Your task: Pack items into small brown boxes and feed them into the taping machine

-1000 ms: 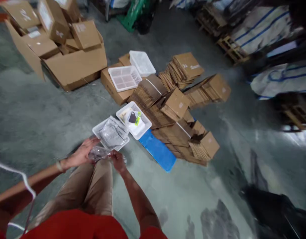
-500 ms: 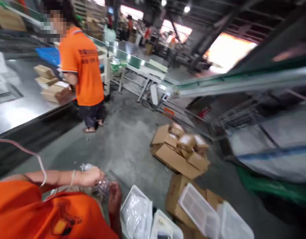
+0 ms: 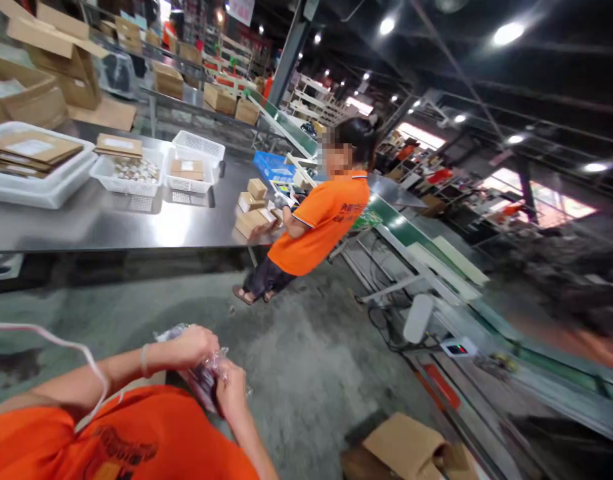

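Observation:
In front of my orange shirt, at the lower left of the head view, both hands hold a crinkled clear plastic bag (image 3: 204,383) with something dark or purplish inside. The fingers of my left hand (image 3: 194,347) are closed on its upper part. My right hand (image 3: 231,387) grips the bag's right side, close beside the left one. Part of the plastic sticks out to the left behind my left wrist. What lies inside the bag is too blurred to make out.
A metal table (image 3: 201,230) bears white baskets (image 3: 129,177), flat parcels and small boxes (image 3: 251,220). A person in an orange shirt (image 3: 321,223) stands at its right end. A conveyor (image 3: 401,230) runs along the right. An open carton (image 3: 404,443) sits on the floor below.
The view has swung left, so the table and its baskets show and the person appears further right. The white bins on the floor have left the view. Both hands still hold the bag.

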{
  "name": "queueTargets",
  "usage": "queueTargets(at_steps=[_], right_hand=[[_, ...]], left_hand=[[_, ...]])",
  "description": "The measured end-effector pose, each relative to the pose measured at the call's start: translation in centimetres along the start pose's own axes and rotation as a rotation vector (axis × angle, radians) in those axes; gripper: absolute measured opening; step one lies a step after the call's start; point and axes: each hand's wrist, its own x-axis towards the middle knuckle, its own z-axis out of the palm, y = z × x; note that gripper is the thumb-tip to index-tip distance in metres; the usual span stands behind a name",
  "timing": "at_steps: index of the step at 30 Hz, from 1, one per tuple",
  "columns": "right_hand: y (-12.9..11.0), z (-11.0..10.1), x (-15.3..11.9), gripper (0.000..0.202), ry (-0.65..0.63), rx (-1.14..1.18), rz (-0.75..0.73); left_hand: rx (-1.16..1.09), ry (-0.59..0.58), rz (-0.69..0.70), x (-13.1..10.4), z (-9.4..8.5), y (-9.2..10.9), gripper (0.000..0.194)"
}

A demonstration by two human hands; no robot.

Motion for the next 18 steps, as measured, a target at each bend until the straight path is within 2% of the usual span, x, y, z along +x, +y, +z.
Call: queueTargets(at_steps=[2, 5, 6, 8, 10, 12, 14, 18], right_hand=[[-1.7, 2.3, 6.0, 0.055, -0.073, 0.101, 0.003], [-4.3, 5.6, 15.2, 0.053, -0.138, 0.236, 0.080], [-5.2, 6.6, 18.3, 0.050, -0.142, 0.274, 0.106], [-7.0, 8.4, 24.7, 0.042, -0.121, 0.345, 0.156], [-9.0, 9.9, 31.5, 0.037, -0.067, 0.426, 0.236], [-11.2, 11.1, 38.6, 0.032, -0.006, 0.519, 0.328], [-13.6, 12.1, 46.0, 0.028, 0.062, 0.595, 0.361], [-18.6, 14.2, 60.9, 0.034, 0.180, 0.624, 0.237]], left_hand=[[0.000, 0.105, -0.094, -1.1, -4.1, -4.7, 0.019], [-0.016, 0.311, -0.243, -3.8, -11.0, -12.2, 0.070], [-0.033, 0.382, -0.302, -5.1, -13.1, -14.7, 0.080], [-0.086, 0.520, -0.430, -7.8, -16.8, -19.2, 0.080], [-0.131, 0.653, -0.555, -10.7, -19.6, -23.1, 0.077], [-0.143, 0.777, -0.658, -13.5, -21.3, -26.2, 0.080], [-0.136, 0.887, -0.752, -16.1, -21.9, -28.2, 0.083], [-0.141, 0.996, -0.968, -20.3, -21.4, -30.0, 0.082]])
